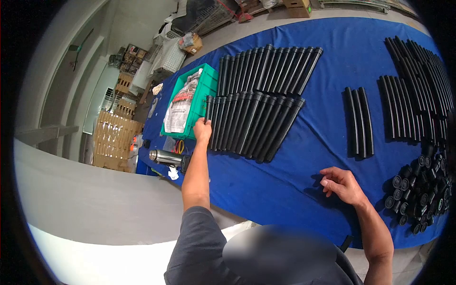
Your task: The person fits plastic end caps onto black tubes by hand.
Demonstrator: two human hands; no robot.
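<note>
My left hand [203, 129] is closed on the leftmost black tube [209, 107] of the nearer row, right beside the green crate [205, 90]. More capped black tubes [247, 124] lie side by side to its right, and a second row [266, 69] lies behind them. Over the blue cloth [289, 190], my right hand [343, 185] is held with loosely bent fingers apart and nothing in them.
Three black tubes [360, 122] lie right of centre. Many more [399, 107] are at the far right, above a pile of black caps [420, 194]. Newspaper [182, 104] lies in the crate. A steel flask [166, 157] and yellow-handled scissors [179, 147] are at the left.
</note>
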